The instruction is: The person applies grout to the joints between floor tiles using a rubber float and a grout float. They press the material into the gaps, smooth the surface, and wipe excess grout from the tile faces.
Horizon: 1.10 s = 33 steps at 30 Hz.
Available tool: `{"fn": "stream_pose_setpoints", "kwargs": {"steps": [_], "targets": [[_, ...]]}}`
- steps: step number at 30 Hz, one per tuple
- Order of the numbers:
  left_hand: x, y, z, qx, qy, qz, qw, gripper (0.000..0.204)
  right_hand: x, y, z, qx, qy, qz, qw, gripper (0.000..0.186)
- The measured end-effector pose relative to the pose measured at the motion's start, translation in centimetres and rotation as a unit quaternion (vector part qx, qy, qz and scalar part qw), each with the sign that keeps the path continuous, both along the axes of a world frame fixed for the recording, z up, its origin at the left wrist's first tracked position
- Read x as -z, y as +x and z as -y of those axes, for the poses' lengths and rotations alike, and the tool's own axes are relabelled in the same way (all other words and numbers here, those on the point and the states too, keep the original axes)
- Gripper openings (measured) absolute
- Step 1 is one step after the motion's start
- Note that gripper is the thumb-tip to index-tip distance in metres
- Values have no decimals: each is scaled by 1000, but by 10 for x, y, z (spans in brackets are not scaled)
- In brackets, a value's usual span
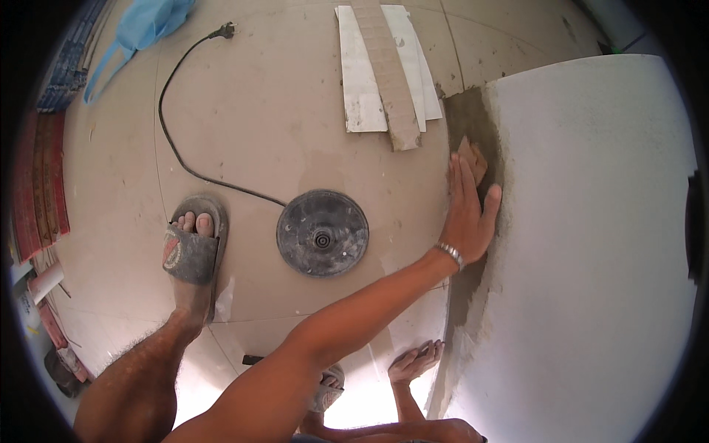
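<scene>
My left hand point(470, 207), with a metal band at the wrist, reaches onto a grey-brown strip of wet-looking mortar point(467, 284) along a white slab's edge. Its fingers are stretched flat beside and partly over a small tan piece point(476, 159), whose shape is partly hidden. Lower down, my right hand point(413, 362) is near the strip's outer edge, fingers apart and slightly bent, with nothing visible in it. The white slab point(583, 244) fills the right side.
A round black base point(321, 233) with cord and plug point(221, 31) lies between my sandalled foot point(193, 247) and the strip. White pieces and cardboard point(395, 96) lie beyond. A blue bag point(144, 22) and stacked red boxes point(40, 181) line the left.
</scene>
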<state>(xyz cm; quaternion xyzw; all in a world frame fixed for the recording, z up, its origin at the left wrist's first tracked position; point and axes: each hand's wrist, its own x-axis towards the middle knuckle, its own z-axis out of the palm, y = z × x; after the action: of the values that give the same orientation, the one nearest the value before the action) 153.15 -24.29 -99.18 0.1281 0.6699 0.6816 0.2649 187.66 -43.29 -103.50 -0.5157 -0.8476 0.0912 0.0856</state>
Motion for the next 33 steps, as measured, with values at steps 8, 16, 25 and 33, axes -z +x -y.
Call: {"fn": "stream_pose_setpoints", "kwargs": {"steps": [8, 16, 25, 33], "targets": [[21, -88, -41, -30, 34, -14, 999, 87, -4, 4, -4, -23, 2, 19, 1000, 52], [-16, 10, 7, 77, 60, -117, 988, 88, -12, 0, -8, -35, 13, 7, 999, 50], [-26, 7, 8, 75, 137, -167, 973, 89, -11, 5, -10, -45, 16, 29, 998, 51], [-19, 11, 20, 85, 133, -180, 971, 93, -10, 5, -6, -59, 14, 21, 998, 53]]}}
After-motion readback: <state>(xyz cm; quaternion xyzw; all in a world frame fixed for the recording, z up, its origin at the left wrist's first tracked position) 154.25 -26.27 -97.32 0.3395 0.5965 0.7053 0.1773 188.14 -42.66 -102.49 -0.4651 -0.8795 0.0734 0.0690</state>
